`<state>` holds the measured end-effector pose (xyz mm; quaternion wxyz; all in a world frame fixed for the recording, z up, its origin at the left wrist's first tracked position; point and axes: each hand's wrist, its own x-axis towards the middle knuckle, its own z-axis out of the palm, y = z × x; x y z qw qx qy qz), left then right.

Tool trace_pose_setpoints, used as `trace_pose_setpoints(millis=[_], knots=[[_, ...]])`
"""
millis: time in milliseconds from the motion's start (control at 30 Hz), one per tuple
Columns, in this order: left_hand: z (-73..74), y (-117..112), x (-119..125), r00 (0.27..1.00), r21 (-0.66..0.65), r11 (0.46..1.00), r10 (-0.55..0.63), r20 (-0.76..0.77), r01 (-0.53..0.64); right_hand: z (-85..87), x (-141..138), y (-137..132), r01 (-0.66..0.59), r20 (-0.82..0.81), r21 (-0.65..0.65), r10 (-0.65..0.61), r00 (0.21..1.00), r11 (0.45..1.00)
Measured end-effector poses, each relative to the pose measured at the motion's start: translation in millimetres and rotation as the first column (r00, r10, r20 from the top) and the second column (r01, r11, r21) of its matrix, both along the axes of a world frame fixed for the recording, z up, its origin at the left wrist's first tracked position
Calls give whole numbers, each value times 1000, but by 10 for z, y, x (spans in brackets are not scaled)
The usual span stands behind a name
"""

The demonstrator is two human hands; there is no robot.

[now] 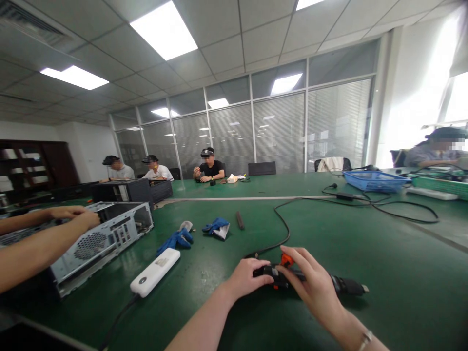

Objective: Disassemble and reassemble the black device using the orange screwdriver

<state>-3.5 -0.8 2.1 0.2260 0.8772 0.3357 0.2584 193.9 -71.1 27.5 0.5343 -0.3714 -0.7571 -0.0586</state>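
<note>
A long black hand tool point(343, 285) with orange parts and a pale tip at its right end lies across the front of the table. My left hand point(245, 278) is closed around its left end, thumb in front and fingers behind. With thumb and fingers, my right hand point(312, 280) pinches a small orange piece point(287, 260) on the tool's upper side. That hand hides much of the tool's middle. A black cord point(283, 229) runs from near the left end toward the back of the table. The tool's exact kind cannot be made out.
A co-worker's arms point(54, 234) reach into an open computer case point(106, 239) on the left. Near it lie a white power strip point(155, 273), blue gloves point(179, 239) and a dark bar point(240, 220). A blue basket point(375, 181) stands back right. Other people sit around the table.
</note>
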Motion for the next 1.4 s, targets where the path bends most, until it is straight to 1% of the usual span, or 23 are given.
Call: trace_pose_setpoints(millis=[167, 333, 400, 533, 600, 733, 900, 1100, 1233, 1333, 1400], knots=[[-13, 3, -7, 1000, 13, 1000, -2, 4, 2, -36, 3, 5, -50, 23, -41, 51, 998, 998], [-8, -2, -12, 1000, 15, 1000, -5, 6, 5, -34, 19, 25, 57, 4, 11, -57, 998, 998], [-10, -1, -14, 1000, 17, 1000, -6, 6, 6, -31, 24, 24, 58, -2, 12, -58, 998, 998], [-12, 1, -13, 1000, 18, 1000, 4, 12, -5, -26, 23, 10, 5, 25, -1, -5, 1000, 1000], [-11, 0, -12, 1000, 16, 1000, 2, 16, -2, -28, 24, 13, 17, 26, 5, -17, 1000, 1000], [-14, 2, -14, 1000, 15, 1000, 4, 15, -4, -45, 36, 31, 47, -5, 24, -47, 999, 999], [-36, 15, -14, 999, 14, 1000, -1, 42, 1, -44, 31, 19, 42, -30, -26, -43, 999, 999], [-44, 18, -9, 998, 14, 1000, -21, 54, 20, -29, 26, 46, 41, -102, 22, -39, 994, 999], [-30, 19, -3, 1000, 14, 1000, -4, 28, 4, -27, 32, 41, -35, -79, -44, 32, 996, 998], [-10, 13, 1, 1000, 17, 1000, -6, 12, 6, -14, 29, 22, -26, -73, -80, 20, 997, 996], [0, 13, 3, 1000, 18, 1000, -16, 12, 16, -3, 30, 16, -13, -77, -74, 7, 997, 997]])
